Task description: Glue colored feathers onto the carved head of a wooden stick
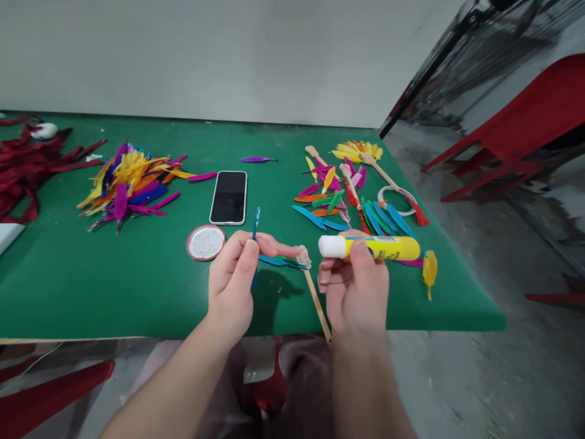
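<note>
Between thumb and finger, my left hand (233, 280) pinches a blue feather (256, 222) upright, with whitish smears near its tip. One finger of that hand stretches right to the whitish, coated head of a wooden stick (316, 302), which slants toward the table's front edge. Blue and green feathers (276, 261) lie at the stick's head. My right hand (356, 286) is wrapped around a yellow glue stick (386, 248), held level with its white end pointing left, just right of the wooden stick's head.
On the green table (150, 286) lie a feather pile (132, 183), a phone (229, 198), a round lid (205, 242) and dark red strips (22, 164). Loose feathers, more wooden sticks (384, 172) and a white ring (397, 201) with a red tassel lie right. A red chair (525, 122) stands beyond.
</note>
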Tool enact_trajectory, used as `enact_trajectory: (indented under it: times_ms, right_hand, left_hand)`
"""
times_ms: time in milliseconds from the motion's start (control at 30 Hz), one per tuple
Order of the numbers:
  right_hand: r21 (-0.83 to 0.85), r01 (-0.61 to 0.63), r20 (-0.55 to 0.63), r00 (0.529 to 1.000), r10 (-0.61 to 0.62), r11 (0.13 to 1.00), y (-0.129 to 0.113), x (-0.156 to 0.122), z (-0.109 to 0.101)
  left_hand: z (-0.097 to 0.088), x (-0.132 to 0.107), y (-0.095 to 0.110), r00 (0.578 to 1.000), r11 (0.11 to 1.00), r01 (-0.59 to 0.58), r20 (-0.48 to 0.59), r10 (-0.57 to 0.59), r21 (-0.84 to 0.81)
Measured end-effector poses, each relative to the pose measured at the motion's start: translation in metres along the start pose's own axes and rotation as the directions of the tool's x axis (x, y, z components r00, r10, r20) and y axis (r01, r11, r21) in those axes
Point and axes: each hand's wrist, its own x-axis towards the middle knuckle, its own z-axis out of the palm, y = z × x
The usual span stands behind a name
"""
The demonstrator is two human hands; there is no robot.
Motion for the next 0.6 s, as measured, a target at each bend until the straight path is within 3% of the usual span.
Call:
enact_trajectory:
  times_ms: [133,267,467,600]
  right_hand:
    - [-0.023,0.073,-0.041,0.996,-0.074,0.997,0.0,0.003,-0.001]
    - [-0.158,0.177,-0.033,0.982,-0.185,0.971,-0.001,0.006,-0.006]
    - [-0.446,0.354,0.179,0.935,-0.305,0.822,-0.005,0.017,-0.017]
    - [-0.496,0.453,0.392,0.878,-0.274,0.741,0.0,0.026,-0.022]
  left_hand:
    - [0.001,-0.002,0.002,0.995,0.992,0.092,0.039,-0.089,-0.083]
    - [-0.002,0.0,0.0,0.985,0.979,0.159,0.092,-0.148,-0.126]
    - [-0.014,0.012,-0.008,0.974,0.975,0.222,0.049,-0.221,-0.001]
    - [-0.024,0.021,-0.009,0.973,0.971,0.224,0.032,-0.227,0.079]
